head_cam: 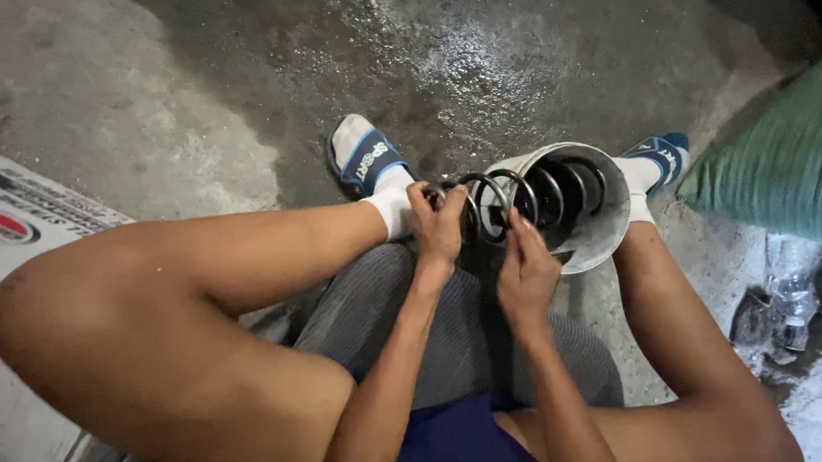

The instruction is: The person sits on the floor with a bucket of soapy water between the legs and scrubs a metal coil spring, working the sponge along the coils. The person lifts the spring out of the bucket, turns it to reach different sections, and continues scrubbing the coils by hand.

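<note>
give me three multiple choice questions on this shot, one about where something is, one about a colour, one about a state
1. Where does the far end of the coil spring sit?
A. inside the pale bucket
B. on the cardboard
C. under the green sack

2. What colour are the slippers' straps?
A. red
B. blue
C. yellow

3. How is the left hand?
A. flat on the floor
B. on a knee
C. gripping the spring's near coils

Answers:
1. A, the coils run into the tilted bucket's mouth.
2. B, both straps are blue over white socks.
3. C, its fingers wrap the end coils, while the right hand touches the coils beside it.
</note>
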`<action>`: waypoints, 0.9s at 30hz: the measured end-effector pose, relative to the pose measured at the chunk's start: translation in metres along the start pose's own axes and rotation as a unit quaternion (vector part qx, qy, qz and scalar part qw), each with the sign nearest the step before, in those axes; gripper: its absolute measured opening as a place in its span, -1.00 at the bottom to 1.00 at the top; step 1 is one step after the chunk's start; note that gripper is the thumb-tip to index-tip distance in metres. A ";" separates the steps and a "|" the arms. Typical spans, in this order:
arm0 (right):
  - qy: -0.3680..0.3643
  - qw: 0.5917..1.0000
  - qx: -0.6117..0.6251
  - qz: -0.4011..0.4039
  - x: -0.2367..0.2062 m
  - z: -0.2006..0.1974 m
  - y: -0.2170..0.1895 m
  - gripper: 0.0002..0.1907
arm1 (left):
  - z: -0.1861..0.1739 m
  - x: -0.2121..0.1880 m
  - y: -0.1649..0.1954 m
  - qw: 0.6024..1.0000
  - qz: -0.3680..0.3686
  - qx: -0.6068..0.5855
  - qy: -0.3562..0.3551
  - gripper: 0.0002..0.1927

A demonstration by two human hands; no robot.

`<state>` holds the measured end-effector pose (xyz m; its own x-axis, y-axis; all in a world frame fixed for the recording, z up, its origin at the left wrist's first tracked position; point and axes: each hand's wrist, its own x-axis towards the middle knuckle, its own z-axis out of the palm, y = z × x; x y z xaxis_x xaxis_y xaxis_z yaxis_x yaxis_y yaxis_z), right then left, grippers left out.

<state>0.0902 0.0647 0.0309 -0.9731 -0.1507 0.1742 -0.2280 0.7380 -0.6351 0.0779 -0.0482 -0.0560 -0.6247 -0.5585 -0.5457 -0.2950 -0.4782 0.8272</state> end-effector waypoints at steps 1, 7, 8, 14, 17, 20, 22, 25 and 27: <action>-0.011 1.000 0.010 0.020 0.005 0.000 0.000 -0.71 | 0.000 0.000 0.000 1.000 -0.002 0.003 -0.004 -0.39; -0.009 1.000 0.015 0.021 0.002 -0.001 -0.017 -0.68 | -0.005 0.015 0.001 0.999 0.017 -0.046 -0.001 -0.44; 0.001 1.000 -0.006 0.009 -0.001 -0.002 -0.018 -0.67 | -0.007 0.018 0.000 0.999 0.018 -0.046 -0.003 -0.46; 0.000 0.998 -0.008 -0.056 0.016 0.022 -0.003 -0.76 | -0.012 0.019 -0.005 0.997 0.010 -0.073 -0.005 -0.55; -0.011 0.999 -0.014 -0.040 0.010 0.025 -0.006 -0.68 | -0.013 0.028 0.000 0.995 -0.030 -0.097 -0.015 -0.60; 0.009 0.999 -0.005 -0.036 -0.001 0.017 -0.017 -0.68 | -0.013 0.036 0.005 0.991 -0.045 -0.125 -0.016 -0.65; -0.015 1.000 -0.018 -0.003 0.003 0.016 -0.021 -0.71 | -0.013 0.037 0.005 0.997 -0.016 -0.073 0.001 -0.70; 0.000 1.000 0.003 -0.012 0.022 0.027 -0.017 -0.74 | -0.013 0.034 0.004 0.998 -0.040 -0.056 -0.011 -0.73; 0.001 1.000 0.014 -0.007 0.019 0.029 -0.015 -0.73 | -0.012 0.035 0.003 0.994 -0.037 -0.099 -0.013 -0.71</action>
<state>0.0743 0.0315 0.0221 -0.9699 -0.1597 0.1838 -0.2419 0.7179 -0.6528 0.0643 -0.0775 -0.0739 -0.6258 -0.5000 -0.5986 -0.1952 -0.6427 0.7408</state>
